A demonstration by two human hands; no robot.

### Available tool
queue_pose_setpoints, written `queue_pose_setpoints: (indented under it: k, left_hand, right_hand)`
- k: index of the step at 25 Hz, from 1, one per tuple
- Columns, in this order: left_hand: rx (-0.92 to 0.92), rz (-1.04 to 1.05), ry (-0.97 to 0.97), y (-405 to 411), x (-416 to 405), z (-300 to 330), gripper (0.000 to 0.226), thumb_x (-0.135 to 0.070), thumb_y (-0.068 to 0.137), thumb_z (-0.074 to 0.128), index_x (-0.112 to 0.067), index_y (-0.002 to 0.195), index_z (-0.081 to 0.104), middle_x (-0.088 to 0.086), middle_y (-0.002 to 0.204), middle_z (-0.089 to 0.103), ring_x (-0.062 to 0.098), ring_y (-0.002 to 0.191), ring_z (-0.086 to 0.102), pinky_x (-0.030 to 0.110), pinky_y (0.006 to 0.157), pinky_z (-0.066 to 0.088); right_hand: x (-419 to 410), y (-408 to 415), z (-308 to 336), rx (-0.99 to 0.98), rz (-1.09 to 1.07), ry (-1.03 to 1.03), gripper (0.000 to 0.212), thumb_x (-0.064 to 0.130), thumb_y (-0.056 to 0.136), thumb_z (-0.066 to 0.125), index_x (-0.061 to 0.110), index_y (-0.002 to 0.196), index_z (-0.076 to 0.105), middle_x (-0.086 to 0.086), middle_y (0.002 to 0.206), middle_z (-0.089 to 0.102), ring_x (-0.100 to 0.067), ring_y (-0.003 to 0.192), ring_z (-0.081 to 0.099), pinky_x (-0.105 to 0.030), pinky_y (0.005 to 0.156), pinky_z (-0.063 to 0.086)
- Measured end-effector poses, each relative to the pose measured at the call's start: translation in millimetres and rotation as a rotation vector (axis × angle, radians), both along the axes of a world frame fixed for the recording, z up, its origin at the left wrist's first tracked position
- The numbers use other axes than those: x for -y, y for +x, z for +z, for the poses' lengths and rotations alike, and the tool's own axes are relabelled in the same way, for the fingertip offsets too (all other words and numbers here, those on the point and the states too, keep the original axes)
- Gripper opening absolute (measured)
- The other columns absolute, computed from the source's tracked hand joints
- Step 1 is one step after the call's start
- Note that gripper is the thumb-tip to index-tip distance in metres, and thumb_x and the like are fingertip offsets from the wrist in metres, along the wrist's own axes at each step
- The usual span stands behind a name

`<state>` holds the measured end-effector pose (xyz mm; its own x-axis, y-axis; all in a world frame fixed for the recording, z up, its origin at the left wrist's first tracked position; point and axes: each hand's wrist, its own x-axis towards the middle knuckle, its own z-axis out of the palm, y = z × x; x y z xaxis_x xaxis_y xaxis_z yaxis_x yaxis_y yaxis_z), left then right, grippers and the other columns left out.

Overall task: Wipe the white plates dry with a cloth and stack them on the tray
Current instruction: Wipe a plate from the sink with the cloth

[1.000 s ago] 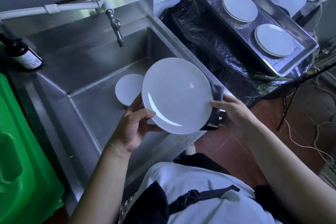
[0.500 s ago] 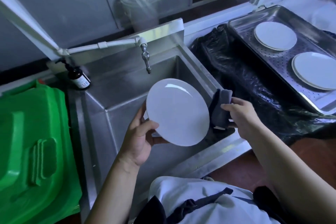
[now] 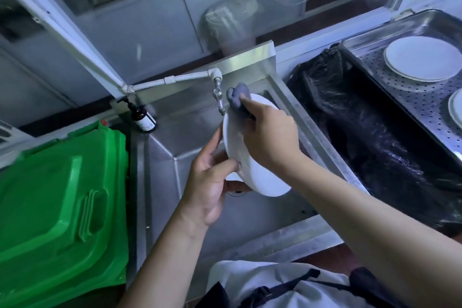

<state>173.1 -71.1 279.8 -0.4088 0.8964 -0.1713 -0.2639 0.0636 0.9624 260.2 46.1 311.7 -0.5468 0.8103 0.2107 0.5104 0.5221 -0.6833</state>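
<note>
I've got the white plate [image 3: 252, 170] over the sink [image 3: 175, 137], left hand [image 3: 212, 180] fingers curled round its seven o'clock rim. Right hand [image 3: 271, 137] clutches the grey cloth [image 3: 238, 97], wiping. Next, I judge: finish drying, then the tray [image 3: 390, 80] at two o'clock.

From my remote seat I saw both forearms bare to the elbow, no sleeves in view. The left hand [image 3: 207, 177] and right hand [image 3: 271, 137] wore no gloves, rings or watch. The torso wore a white top [image 3: 250, 280] crossed by dark apron straps [image 3: 282, 285].
</note>
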Motion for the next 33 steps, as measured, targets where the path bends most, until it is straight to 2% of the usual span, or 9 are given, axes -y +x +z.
queue_pose_setpoints:
  k: [3,8,12,16,19,23,28,30,33]
  left_hand:
    - [-0.031,0.035,0.038,3,-2,8,0.071,0.002,0.081,0.053,-0.041,0.137,0.062,0.003,0.119,0.073,0.02,0.098,0.068,0.066,0.077,0.055]
    - [0.117,0.122,0.085,13,-3,14,0.044,-0.013,0.077,0.063,-0.032,0.116,0.071,0.007,0.113,0.074,0.019,0.091,0.073,0.036,0.059,0.058]
    - [0.245,0.172,0.109,25,-2,17,0.051,-0.042,0.067,0.086,-0.019,0.109,0.07,0.017,0.108,0.071,0.027,0.083,0.072,0.039,0.06,0.058]
    - [0.037,0.228,0.2,32,-3,19,0.049,-0.015,0.08,0.07,-0.021,0.128,0.065,0.016,0.115,0.07,0.029,0.089,0.069,0.04,0.077,0.057]
    - [-0.021,0.269,0.195,37,-1,19,0.062,0.003,0.08,0.058,-0.022,0.136,0.063,0.012,0.127,0.071,0.022,0.105,0.072,0.032,0.075,0.059]
    - [-0.077,0.29,0.13,43,-1,20,0.072,0.003,0.075,0.058,-0.03,0.139,0.06,0.006,0.12,0.073,0.02,0.086,0.072,0.041,0.064,0.057]
    - [-0.074,0.343,0.115,49,-6,24,0.071,-0.001,0.074,0.058,-0.035,0.136,0.063,0.0,0.118,0.073,0.015,0.083,0.071,0.047,0.066,0.059]
    - [-0.082,0.336,0.122,50,-4,26,0.068,-0.002,0.075,0.058,-0.041,0.131,0.066,-0.002,0.12,0.072,0.017,0.09,0.07,0.047,0.067,0.059]
    - [-0.069,0.33,0.123,56,0,26,0.073,-0.003,0.076,0.059,-0.041,0.138,0.061,0.0,0.124,0.07,0.022,0.099,0.066,0.048,0.07,0.058]
  right_hand:
    - [4,13,-2,-0.125,0.151,-0.064,0.047,0.013,0.09,0.056,0.035,0.131,0.063,0.0,0.102,0.075,-0.033,0.092,0.066,-0.035,0.072,0.051]
    - [20,40,-11,-0.228,0.375,0.006,0.043,0.036,0.095,0.05,0.033,0.137,0.061,0.015,0.137,0.062,-0.013,0.131,0.056,-0.034,0.091,0.054]
    - [21,66,-13,-0.249,0.413,0.166,0.039,0.028,0.092,0.058,0.026,0.129,0.069,0.011,0.133,0.065,-0.017,0.128,0.059,-0.04,0.084,0.06]
    - [25,92,-30,-0.293,0.45,0.253,0.058,-0.005,0.077,0.064,0.024,0.127,0.071,0.01,0.131,0.067,-0.018,0.124,0.062,-0.037,0.084,0.062]
    - [21,107,-43,-0.311,0.469,0.293,0.06,-0.006,0.074,0.067,0.026,0.124,0.072,0.013,0.129,0.068,-0.017,0.122,0.064,-0.033,0.084,0.062]
    - [12,132,-62,-0.229,0.446,0.311,0.062,-0.011,0.063,0.078,0.026,0.114,0.078,0.013,0.12,0.073,-0.017,0.113,0.069,-0.033,0.073,0.063]
    - [-20,161,-80,-0.232,0.327,0.036,0.048,0.0,0.086,0.069,0.038,0.115,0.075,0.021,0.118,0.072,-0.011,0.101,0.073,-0.033,0.074,0.061]
    - [-31,166,-82,-0.364,0.255,-0.281,0.036,0.015,0.097,0.058,0.046,0.108,0.073,0.016,0.102,0.077,-0.007,0.087,0.073,-0.029,0.073,0.059]
    - [-54,170,-74,-0.597,0.012,-0.747,0.045,-0.003,0.094,0.053,0.035,0.096,0.078,-0.009,0.089,0.077,-0.02,0.084,0.071,-0.032,0.068,0.057]
